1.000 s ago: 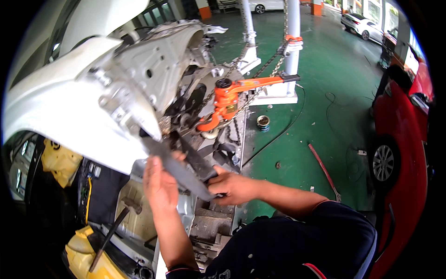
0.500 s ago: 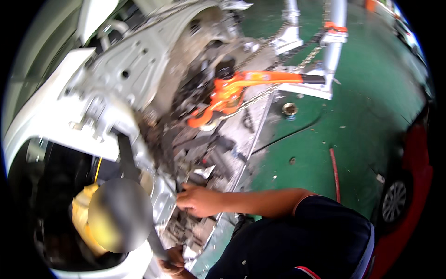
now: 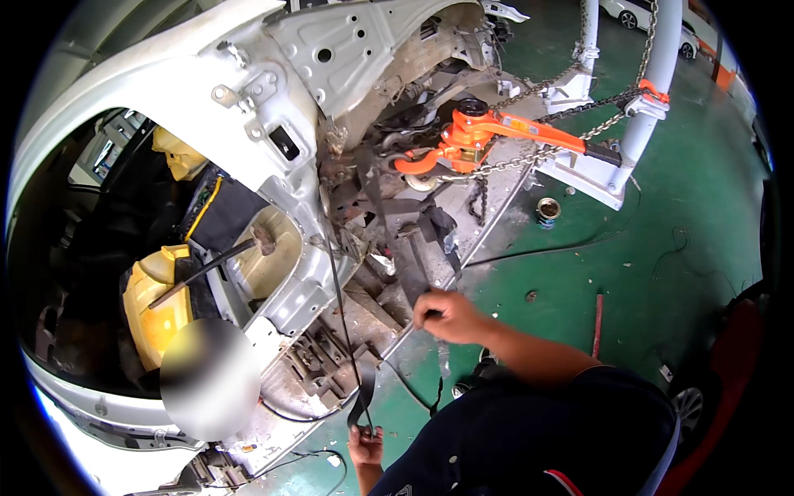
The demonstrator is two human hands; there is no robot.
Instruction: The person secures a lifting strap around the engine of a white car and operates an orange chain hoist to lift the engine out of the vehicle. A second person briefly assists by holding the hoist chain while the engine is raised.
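Observation:
A long dark flat strap hangs beside the stripped white car body [image 3: 194,70]. My left hand [image 3: 365,446], low in the view, is closed on a curled, twisted end of the strap [image 3: 364,393]. A thin dark line, perhaps the same strap edge-on, runs up from there along the body's edge. My right hand [image 3: 447,317] is curled closed around a wider dark length of strap [image 3: 411,269], which reaches up toward the orange lever hoist [image 3: 471,136]. Whether both lengths are one strap I cannot tell. Inside the door opening lies a hammer [image 3: 203,273].
Chains [image 3: 562,153] join the hoist to a grey post [image 3: 641,136]. On the green floor are a can [image 3: 547,212], a red rod [image 3: 597,326] and a black cable [image 3: 529,255]. Metal blocks [image 3: 318,360] crowd the platform by the car. A red car [image 3: 711,442] stands at right.
The strap has moved from across the car's opening to outside the body. My right hand has left the body edge and now grips the strap. The view has shifted, and the hammer is now visible.

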